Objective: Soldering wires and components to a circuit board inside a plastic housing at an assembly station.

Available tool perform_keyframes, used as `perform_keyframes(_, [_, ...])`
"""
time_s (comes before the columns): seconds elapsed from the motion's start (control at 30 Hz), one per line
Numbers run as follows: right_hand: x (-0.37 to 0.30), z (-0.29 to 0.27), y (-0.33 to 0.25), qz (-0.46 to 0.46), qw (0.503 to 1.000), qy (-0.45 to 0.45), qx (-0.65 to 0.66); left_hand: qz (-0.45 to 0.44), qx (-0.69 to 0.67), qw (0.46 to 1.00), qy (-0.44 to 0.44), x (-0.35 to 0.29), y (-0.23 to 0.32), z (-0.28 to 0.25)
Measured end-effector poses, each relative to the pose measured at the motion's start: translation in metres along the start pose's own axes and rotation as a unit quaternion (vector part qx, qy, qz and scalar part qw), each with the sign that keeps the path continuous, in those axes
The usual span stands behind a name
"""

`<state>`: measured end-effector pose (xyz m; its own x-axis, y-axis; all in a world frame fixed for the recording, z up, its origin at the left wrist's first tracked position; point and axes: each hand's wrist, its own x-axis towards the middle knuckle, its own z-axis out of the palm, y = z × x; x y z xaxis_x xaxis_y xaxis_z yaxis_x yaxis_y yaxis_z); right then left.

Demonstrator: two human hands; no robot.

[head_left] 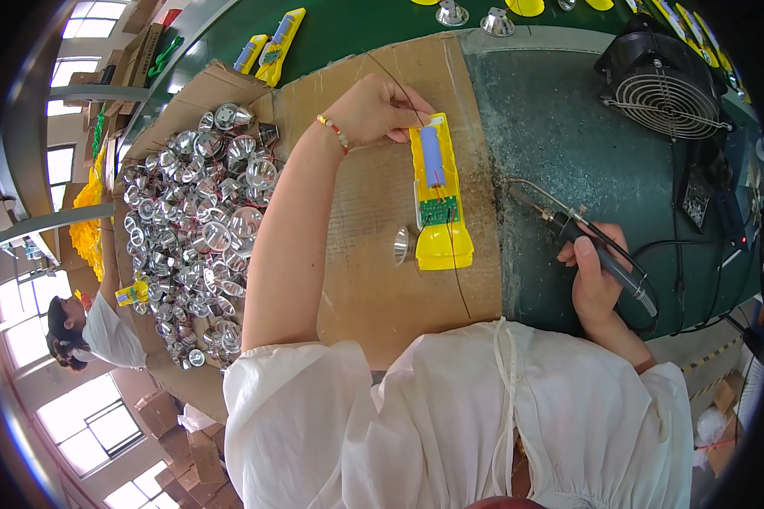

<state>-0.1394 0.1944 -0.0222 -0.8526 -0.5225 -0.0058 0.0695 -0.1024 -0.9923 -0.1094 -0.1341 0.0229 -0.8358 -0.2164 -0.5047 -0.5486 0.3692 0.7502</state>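
My left hand (372, 112) has its fingers closed at the far end of a yellow flashlight housing (457, 248), which lies open on cardboard. A thin dark wire (390, 76) crosses those fingers; whether they pinch it too is unclear. Inside the housing sit a blue-violet cylindrical battery cell (434, 156) and a green circuit board (439, 209) with small wires. Beside the near end lies a silver reflector cup (401, 245). Off to the right, my right hand (592, 270) grips a soldering iron (607, 259) with a thin metal feed tube, its tip pointing toward the housing but apart from it.
A cardboard box of many silver reflectors (199, 229) stands left. Two yellow housings (280, 47) lie beyond it. A black fan with a wire guard (666, 102) stands far right, near cables. Bits of solder litter the green mat (560, 127). Another person (102, 331) is at far left.
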Motion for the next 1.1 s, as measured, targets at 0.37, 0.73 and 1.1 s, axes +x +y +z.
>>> perform_keyframes(0.37, [0.0, 0.002, 0.0, -0.004, 1.0, 0.015, -0.004, 0.009, -0.051, 0.999, -0.002, 0.001, -0.008, -0.001])
perform_keyframes(0.73, [0.001, 0.001, 0.001, -0.012, 1.0, 0.018, -0.017, 0.001, -0.075, 0.997, -0.02, 0.004, -0.01, -0.003])
perform_keyframes(1.1, [0.0, 0.0, -0.001, -0.011, 0.999, 0.027, -0.019, 0.025, -0.113, 0.993, -0.034, 0.003, -0.014, -0.004])
